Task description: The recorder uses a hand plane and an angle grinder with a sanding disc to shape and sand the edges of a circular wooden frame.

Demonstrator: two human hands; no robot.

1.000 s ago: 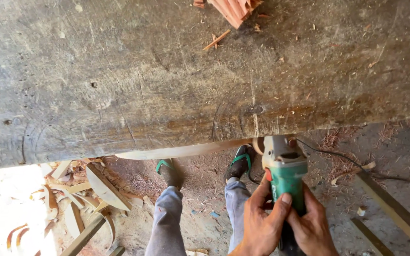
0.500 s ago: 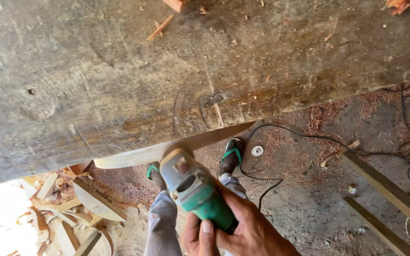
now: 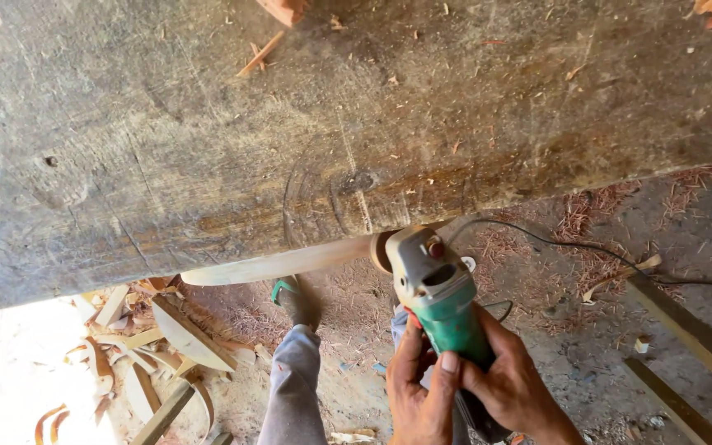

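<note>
I've got the green angle grinder point(image 3: 438, 297) clamped in both hands, left hand point(image 3: 422, 395) and right hand point(image 3: 508, 387) wrapped tight round its body, head pressed to the pale curved wood strip point(image 3: 282, 264) under the big grey timber slab point(image 3: 331, 132). The disc is mostly hidden behind the grinder head; the rear end is covered by my fingers. Black cable point(image 3: 554, 245) trails right over the sawdust floor point(image 3: 554, 330). Offcuts pile point(image 3: 142, 338) lower left, plank point(image 3: 686, 325) right. My left foot in a green-strapped sandal point(image 3: 290, 292) shows; the other is blocked. Since half a second ago the grinder has shifted right along the strip.
</note>
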